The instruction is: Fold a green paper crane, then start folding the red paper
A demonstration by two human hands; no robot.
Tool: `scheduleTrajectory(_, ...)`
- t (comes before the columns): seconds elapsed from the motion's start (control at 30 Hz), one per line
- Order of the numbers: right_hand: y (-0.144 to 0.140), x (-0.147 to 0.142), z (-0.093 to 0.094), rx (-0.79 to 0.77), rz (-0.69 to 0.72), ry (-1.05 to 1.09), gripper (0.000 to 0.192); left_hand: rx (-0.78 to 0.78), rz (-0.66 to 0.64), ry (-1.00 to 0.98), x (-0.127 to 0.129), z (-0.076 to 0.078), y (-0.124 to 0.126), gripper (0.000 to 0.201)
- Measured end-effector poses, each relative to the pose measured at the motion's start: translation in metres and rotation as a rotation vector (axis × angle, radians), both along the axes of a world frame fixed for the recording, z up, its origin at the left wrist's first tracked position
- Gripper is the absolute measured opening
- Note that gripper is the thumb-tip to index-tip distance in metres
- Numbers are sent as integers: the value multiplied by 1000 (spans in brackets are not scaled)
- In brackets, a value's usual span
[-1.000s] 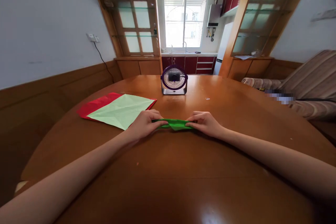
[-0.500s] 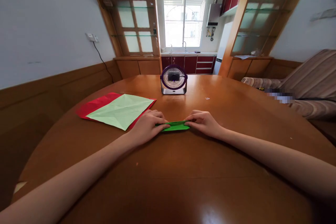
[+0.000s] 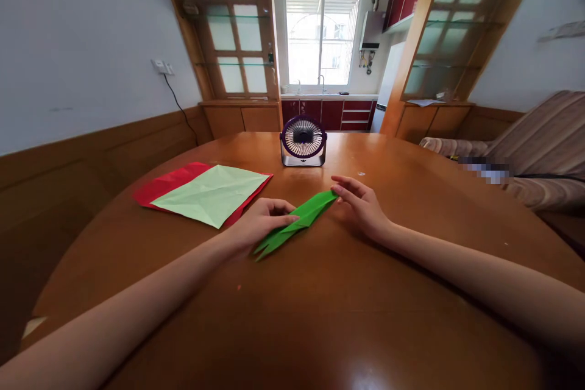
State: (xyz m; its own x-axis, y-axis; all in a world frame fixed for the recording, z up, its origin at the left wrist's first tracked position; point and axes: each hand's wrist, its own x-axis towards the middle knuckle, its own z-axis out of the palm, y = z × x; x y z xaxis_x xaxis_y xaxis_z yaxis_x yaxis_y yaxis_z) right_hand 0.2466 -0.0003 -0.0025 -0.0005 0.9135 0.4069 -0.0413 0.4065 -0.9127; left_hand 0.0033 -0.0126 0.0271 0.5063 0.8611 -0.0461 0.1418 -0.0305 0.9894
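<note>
On the desk [image 3: 411, 268], near its middle: pressing the long folded green paper [image 3: 295, 222] flat, lying diagonally just in front of the small fan [image 3: 303, 140] and beside the pale green sheet [image 3: 212, 192] stacked on the red sheet [image 3: 167, 181]. Left hand [image 3: 260, 224] resting open with fingertips pinning the paper's near half; right hand [image 3: 361, 204] open, fingertips touching the far tip, grasping nothing. Judging best practice: keeping the near half pinned while aligning the edges, then running a fingertip firmly along the crease.

Both forearms reach forward, left hand [image 3: 260, 221] flat, right hand [image 3: 361, 206] with fingers loosely extended
</note>
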Motion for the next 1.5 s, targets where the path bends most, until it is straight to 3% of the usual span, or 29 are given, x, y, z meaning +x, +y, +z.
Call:
scheduleTrajectory(0.13,-7,-11,-1,-59,83,121,41,-182,91,-228,1,-4,2,23)
scheduleTrajectory(0.23,-17,-23,-1,-139,222,100,43,-223,116,-303,5,-6,1,23)
scheduleTrajectory(0.37,-28,-35,1,-148,313,54,31,-254,78,-354,11,-10,-2,27)
scheduleTrajectory(0.6,-28,-39,-2,-130,291,10,35,-259,6,-343,14,-17,-2,28)
scheduleTrajectory(0.77,-26,-39,-6,-45,255,-16,40,-246,31,-329,15,-17,-3,27)
scheduleTrajectory(1.0,-35,-36,-1,123,51,-134,26,-223,133,-355,20,-17,-8,30)
scheduleTrajectory(1.17,-40,-37,1,50,202,-167,28,-180,195,-372,25,-15,-14,33)
scheduleTrajectory(1.5,-35,-40,0,-188,262,27,23,-177,287,-411,33,-17,-20,41)
